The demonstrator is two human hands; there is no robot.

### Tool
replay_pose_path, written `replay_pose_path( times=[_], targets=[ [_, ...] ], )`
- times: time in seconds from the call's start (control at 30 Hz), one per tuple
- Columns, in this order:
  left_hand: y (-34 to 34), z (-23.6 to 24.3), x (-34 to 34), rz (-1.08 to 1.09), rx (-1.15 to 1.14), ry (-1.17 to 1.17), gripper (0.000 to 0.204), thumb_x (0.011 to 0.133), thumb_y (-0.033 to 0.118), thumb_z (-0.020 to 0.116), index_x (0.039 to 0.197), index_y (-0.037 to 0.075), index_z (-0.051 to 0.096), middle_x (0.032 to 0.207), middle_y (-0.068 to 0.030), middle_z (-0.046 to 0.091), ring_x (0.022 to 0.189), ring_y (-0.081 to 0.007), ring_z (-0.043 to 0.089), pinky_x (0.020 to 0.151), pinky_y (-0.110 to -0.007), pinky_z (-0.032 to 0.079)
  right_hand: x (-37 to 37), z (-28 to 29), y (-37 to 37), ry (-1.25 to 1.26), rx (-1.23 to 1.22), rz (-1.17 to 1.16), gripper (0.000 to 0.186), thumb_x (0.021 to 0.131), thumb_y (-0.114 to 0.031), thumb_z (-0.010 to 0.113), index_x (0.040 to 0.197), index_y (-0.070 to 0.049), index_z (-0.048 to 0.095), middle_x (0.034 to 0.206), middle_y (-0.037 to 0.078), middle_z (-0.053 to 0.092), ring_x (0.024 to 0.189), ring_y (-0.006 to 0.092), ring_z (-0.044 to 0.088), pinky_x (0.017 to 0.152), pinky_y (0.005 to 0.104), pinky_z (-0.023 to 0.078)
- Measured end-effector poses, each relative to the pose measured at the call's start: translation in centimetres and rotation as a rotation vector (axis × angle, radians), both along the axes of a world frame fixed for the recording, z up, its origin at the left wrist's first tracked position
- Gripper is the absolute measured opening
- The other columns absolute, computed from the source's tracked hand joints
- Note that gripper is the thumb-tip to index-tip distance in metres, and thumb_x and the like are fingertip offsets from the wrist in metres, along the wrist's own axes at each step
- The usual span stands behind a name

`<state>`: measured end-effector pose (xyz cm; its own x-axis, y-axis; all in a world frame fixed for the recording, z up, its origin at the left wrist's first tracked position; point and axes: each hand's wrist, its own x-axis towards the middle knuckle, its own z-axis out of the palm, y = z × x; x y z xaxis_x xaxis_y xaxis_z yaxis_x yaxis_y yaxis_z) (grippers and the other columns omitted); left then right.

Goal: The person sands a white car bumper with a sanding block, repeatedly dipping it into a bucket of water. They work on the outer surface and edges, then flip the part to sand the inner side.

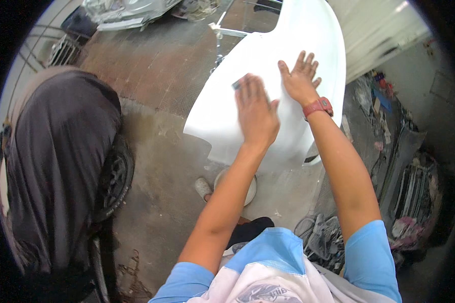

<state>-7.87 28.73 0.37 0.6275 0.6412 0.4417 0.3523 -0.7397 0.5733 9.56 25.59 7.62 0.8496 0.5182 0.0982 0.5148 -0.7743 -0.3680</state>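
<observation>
A large white car body panel (227, 108), smooth and curved, lies raised in front of me. My left hand (257, 113) presses on it with fingers extended, slightly smeared by motion. Beneath those fingertips a small grey pad (236, 85) peeks out; most of it is covered, so its exact kind is unclear. Farther right, my right hand (300, 82) rests flat on the same panel with its fingers spread and nothing in it. A red watch (319, 106) circles the right wrist.
A dark cloth drapes a covered vehicle (60, 161) on the left, its black wheel (117, 174) showing. Metal stand bars (230, 32) reach under the panel. A round stool-like disc (248, 189) is below. Parts clutter (323, 237) fills the right side.
</observation>
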Motion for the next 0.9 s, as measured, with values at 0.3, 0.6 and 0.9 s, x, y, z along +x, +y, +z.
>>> replay_pose_path(
  times=[0.3,0.6,0.9],
  targets=[
    [2.0,1.5,-11.0,-0.609,0.266,0.449,0.075,0.103,0.038,0.064,0.167,0.008,0.037,0.175,-0.0166,0.032,0.163,-0.0378,0.026,0.131,-0.054,0.023,-0.2,-0.1,-0.2,0.154,0.027,0.0,0.102,0.105,-0.08,0.027,0.174,-0.011,-0.003,0.18,0.018,-0.014,0.165,0.0412,-0.017,0.124,0.074,-0.007],
    [15.4,6.8,5.2,-0.564,0.231,0.16,0.078,0.104,0.035,0.062,0.167,0.0,0.031,0.174,-0.0219,0.032,0.162,-0.0394,0.027,0.132,-0.053,0.022,-0.9,0.2,0.1,0.126,0.036,-0.113,0.089,0.108,-0.074,0.025,0.175,-0.018,0.004,0.183,0.011,-0.006,0.167,0.0352,-0.009,0.128,0.0688,-0.003],
    [19.4,2.5,-14.6,-0.927,0.117,0.28,0.077,0.105,0.028,0.06,0.168,-0.002,0.027,0.176,-0.0273,0.022,0.163,-0.0452,0.022,0.13,-0.06,0.022,-6.5,-1.4,0.8,-0.051,0.168,-0.296,0.08,0.113,-0.058,0.037,0.173,-0.01,0.017,0.181,0.02,0.008,0.167,0.0402,0.006,0.132,0.0635,0.006]
  ],
)
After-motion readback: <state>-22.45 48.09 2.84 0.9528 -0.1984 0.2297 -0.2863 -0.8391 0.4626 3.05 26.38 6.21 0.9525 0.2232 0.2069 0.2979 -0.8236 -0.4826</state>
